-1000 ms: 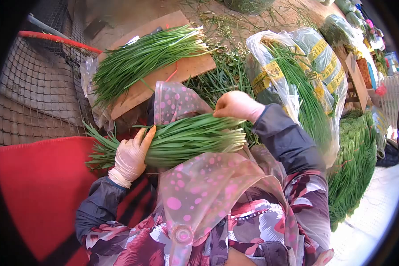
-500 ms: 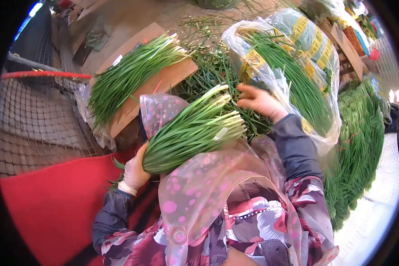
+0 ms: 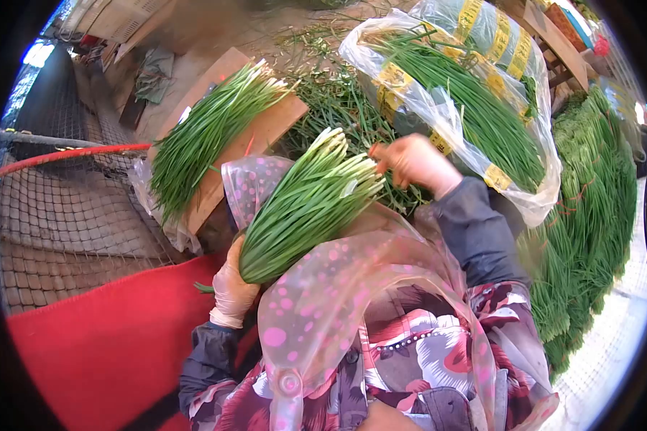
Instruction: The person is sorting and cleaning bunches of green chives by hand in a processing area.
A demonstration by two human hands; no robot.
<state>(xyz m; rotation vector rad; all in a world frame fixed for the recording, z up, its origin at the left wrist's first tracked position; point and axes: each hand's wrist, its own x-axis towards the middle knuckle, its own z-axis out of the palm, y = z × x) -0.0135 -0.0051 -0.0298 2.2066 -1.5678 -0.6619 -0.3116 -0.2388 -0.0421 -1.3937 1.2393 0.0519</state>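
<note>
A thick bunch of garlic chives [image 3: 305,215] lies slantwise over the pink-spotted clear apron [image 3: 316,287], its pale stem ends up and to the right. My left hand [image 3: 237,284], in a thin pale glove, is wrapped round the leafy lower end. At the stem ends is my right hand [image 3: 413,165], its fingers bent together and slightly blurred. Something small between those fingertips cannot be made out. A small white tag or band shows near the stems.
More chives [image 3: 216,136] lie on a wooden board [image 3: 284,118] at the left. Loose trimmings [image 3: 345,108] cover the ground ahead. Chives fill a plastic bag [image 3: 543,205] at the right, beside a large green pile [image 3: 589,215]. Red cloth [image 3: 108,316] and netting [image 3: 65,223] are at the left.
The bunch has tilted more upright, with my left hand still round its leafy end. My right hand has moved slightly left toward the stem ends, and its fingers have curled in.
</note>
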